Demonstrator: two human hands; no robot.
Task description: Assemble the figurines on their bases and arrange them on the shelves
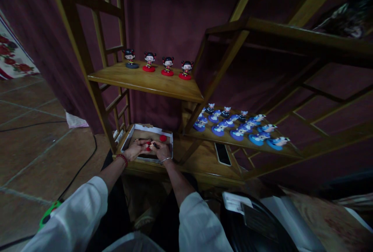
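Over a shallow white cardboard box (172, 143), my left hand (136, 150) and my right hand (161, 152) come together. Between their fingertips is a small figurine (149, 147) with red parts, mostly covered by the fingers. Both hands have their fingers closed on it. A round red base (162, 138) lies in the box just beyond my right hand. Behind my left fingers, another small dark piece lies in the box, too hidden to name.
Several black-haired figurines (168, 66) stand on the upper wooden shelf (140, 81). Several purple and blue figurines (220, 127) crowd the right shelf (287, 152). A phone (223, 154) lies on the lower board. Wooden posts frame both sides. A black cable (84, 164) crosses the floor.
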